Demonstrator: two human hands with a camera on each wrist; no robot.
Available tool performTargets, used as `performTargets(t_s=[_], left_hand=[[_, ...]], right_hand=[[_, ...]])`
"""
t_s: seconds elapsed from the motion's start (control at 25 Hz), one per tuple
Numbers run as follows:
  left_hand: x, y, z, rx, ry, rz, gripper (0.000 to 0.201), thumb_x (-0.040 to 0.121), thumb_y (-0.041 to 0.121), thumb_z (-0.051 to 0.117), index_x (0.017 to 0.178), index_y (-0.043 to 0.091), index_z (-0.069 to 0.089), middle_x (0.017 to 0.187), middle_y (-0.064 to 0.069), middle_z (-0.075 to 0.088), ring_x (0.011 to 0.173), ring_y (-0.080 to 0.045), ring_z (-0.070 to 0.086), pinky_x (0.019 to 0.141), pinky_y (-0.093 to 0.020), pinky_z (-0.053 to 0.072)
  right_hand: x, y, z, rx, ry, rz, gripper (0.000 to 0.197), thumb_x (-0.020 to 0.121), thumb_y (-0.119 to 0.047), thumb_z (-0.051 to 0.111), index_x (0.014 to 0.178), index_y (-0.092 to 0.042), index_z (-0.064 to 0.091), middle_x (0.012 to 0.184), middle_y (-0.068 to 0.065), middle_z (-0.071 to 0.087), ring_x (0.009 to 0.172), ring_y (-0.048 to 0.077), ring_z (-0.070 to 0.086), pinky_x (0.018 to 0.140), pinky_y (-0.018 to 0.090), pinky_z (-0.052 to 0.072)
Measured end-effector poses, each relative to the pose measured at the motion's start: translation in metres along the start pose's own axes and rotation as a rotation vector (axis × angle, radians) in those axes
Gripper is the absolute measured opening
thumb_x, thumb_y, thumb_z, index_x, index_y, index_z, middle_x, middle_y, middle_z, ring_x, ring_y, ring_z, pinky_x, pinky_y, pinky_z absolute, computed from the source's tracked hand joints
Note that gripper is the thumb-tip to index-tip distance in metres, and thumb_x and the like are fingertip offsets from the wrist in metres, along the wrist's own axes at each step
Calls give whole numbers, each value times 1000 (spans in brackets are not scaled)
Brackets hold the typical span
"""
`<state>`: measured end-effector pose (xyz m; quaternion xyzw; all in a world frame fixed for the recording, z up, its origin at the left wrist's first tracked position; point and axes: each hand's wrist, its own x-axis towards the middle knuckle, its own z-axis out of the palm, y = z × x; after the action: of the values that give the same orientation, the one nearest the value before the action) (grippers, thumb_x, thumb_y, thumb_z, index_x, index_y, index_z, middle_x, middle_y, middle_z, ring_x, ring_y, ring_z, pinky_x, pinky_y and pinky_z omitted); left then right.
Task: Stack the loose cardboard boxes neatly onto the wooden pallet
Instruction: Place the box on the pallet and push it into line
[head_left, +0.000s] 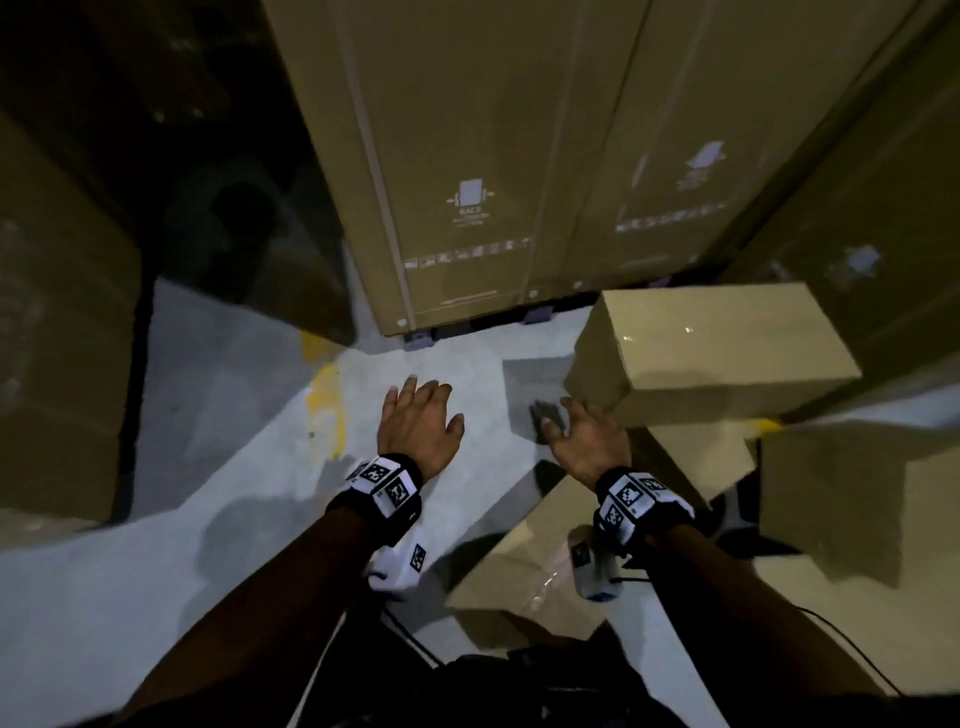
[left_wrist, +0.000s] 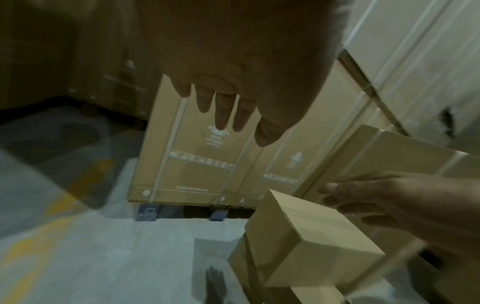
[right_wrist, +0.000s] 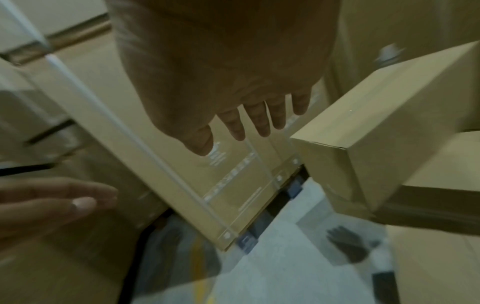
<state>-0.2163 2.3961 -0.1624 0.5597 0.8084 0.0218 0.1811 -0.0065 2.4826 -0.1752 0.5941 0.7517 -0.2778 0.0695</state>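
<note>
Loose tan cardboard boxes (head_left: 524, 561) are seen tumbled on the grey floor (head_left: 234, 545), none yet stacked, beneath the empty, spread left hand (head_left: 415, 421) and right hand (head_left: 584, 434), the topmost tilted box (head_left: 711, 348) untouched; no wooden pallet can be identified beyond.

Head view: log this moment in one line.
left hand: open, empty, above floor | right hand: open, empty, reaching toward small cardboard box | box: tilted atop loose boxes | pallet: not visible
</note>
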Motion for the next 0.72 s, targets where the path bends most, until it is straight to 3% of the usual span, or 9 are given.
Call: performTargets(t_s=[0.16,0.36,0.48,0.72], left_hand=[[22,-51,-42,22,-56,219,53,102,39,42,150,17,36,158,-5,34,150,-28,17,122,-42,9],[49,-75,-69,40,-49,329,52,102,38,43,149,16,38,156,-6,37,150,-27,18,120,-42,11],[75,-56,-69,66,-81,422,52,101,37,46,148,15,40,155,-5,40,149,-28,19,121,-43,11],[140,37,-68,179,-148,634,51,100,37,47,146,16,41,153,-7,42,147,-28,25,120,-44,16]], right_hand=[[-20,-69,15,70,28,216,60,100,-51,43,153,-23,36,157,11,39,142,34,36,115,43,29],[-28,-111,11,113,141,265,56,101,-51,46,149,-22,43,151,11,46,136,35,44,111,45,37],[-37,-93,7,150,202,339,56,99,-53,44,147,-24,45,148,10,50,132,34,47,109,45,39],[-22,-26,-11,298,322,571,53,101,-51,44,142,-18,48,144,12,51,130,35,47,107,44,40]])
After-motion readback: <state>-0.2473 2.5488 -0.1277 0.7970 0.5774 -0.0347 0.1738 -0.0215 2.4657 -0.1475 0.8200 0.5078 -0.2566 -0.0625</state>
